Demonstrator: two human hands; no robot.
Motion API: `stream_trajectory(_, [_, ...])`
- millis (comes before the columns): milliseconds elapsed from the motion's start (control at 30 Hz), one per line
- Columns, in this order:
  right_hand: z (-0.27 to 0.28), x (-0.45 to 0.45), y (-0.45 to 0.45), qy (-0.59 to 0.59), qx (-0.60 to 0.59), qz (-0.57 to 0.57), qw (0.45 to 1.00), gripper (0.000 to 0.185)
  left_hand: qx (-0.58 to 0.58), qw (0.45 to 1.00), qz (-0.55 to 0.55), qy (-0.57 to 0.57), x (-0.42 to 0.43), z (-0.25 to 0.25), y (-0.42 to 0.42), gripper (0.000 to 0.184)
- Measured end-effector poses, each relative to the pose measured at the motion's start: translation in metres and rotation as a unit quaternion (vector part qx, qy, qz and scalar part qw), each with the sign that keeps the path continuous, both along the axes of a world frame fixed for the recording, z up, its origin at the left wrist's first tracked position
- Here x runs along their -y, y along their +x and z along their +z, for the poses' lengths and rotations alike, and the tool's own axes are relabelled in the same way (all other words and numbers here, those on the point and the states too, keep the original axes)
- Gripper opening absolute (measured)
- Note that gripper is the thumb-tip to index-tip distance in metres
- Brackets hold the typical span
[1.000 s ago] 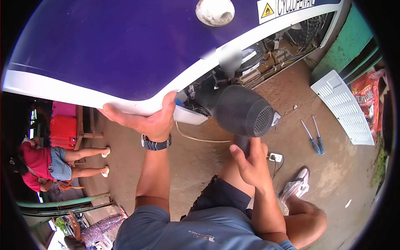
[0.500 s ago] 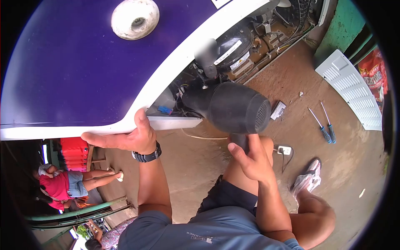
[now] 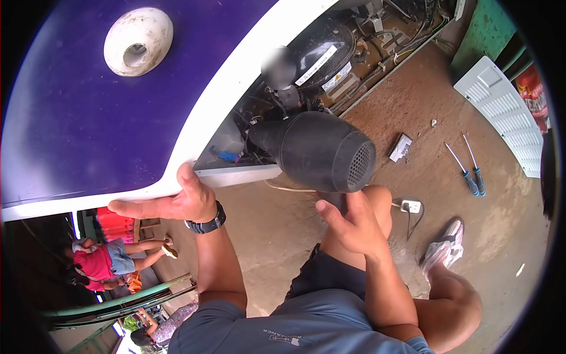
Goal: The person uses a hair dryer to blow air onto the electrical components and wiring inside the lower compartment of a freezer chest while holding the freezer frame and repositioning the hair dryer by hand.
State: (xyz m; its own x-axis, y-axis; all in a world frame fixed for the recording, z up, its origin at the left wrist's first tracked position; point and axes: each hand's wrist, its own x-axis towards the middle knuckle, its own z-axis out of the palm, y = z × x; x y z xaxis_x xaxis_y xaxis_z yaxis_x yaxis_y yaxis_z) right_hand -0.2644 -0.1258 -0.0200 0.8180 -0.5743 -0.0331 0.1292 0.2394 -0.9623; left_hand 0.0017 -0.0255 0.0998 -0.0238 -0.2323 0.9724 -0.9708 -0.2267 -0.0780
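Observation:
My right hand [image 3: 348, 227] is closed around the handle of a black hair dryer [image 3: 321, 150]. The dryer's nozzle points into the open machine compartment of a purple cabinet [image 3: 112, 130] with a white edge, and its round rear grille faces right. Inside, beyond the nozzle, sits a black compressor [image 3: 321, 53] with labels and wiring; a blue connector [image 3: 227, 156] shows near the lower corner. My left hand [image 3: 183, 203], with a dark watch on the wrist, rests against the white edge, thumb and index finger stretched apart. Its other fingers are mostly hidden.
Two screwdrivers [image 3: 471, 174], a small box-like part [image 3: 401, 147] and a white power outlet [image 3: 410, 206] with a cord lie on the floor. A vented white panel [image 3: 501, 112] leans at right. A person in a pink top [image 3: 94, 259] and another person [image 3: 171, 324] are at lower left.
The view has shifted a little, so the cabinet's round white fitting appears lower and farther left. Both hands keep their places, the right still holding the hair dryer at the compartment.

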Motion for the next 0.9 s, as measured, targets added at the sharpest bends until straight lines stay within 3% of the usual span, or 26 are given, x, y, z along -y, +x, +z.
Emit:
stream_trajectory(500, [-0.010, -0.008, -0.003, 0.023, 0.063, 0.003, 0.998, 0.069, -0.011, 0.999, -0.037, 0.017, -0.002, -0.001, 0.005, 0.116])
stream_trajectory(900, [-0.007, -0.011, 0.003, 0.126, 0.059, 0.037, 0.990, 0.064, -0.021, 1.000, -0.021, -0.006, 0.001, -0.002, 0.000, 0.116])
